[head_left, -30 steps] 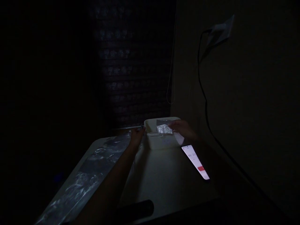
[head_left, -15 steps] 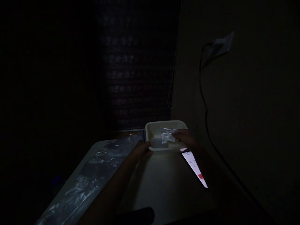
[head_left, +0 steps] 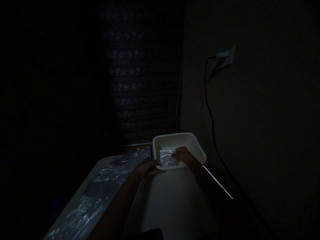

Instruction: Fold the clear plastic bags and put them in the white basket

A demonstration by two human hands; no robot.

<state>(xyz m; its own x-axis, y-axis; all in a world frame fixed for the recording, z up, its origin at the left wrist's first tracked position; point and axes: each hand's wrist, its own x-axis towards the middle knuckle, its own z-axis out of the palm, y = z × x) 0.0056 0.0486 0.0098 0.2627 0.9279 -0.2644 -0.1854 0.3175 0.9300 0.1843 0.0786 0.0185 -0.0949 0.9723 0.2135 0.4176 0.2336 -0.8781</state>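
Observation:
The scene is very dark. A white plastic tub [head_left: 172, 135] stands at the far end of the table. At its near left corner, my left hand [head_left: 147, 168] grips the rim, thumb on top and fingers below. My right hand [head_left: 183, 155] reaches over the near side and pinches a small clear plastic bag [head_left: 167, 158], which shines inside the tub. I cannot make out whether anything is in the bag.
Crinkled clear plastic sheeting [head_left: 100, 190] covers the table's left side. A lit phone's edge [head_left: 217, 181] shows beside my right forearm. A black cable [head_left: 212, 123] hangs from a wall socket [head_left: 223, 60] on the right. Behind stands a patterned blind [head_left: 127, 86].
My right hand has moved left and lower with the plastic bag, toward the tub's left side. My forearm now covers most of the phone. The view has shifted slightly.

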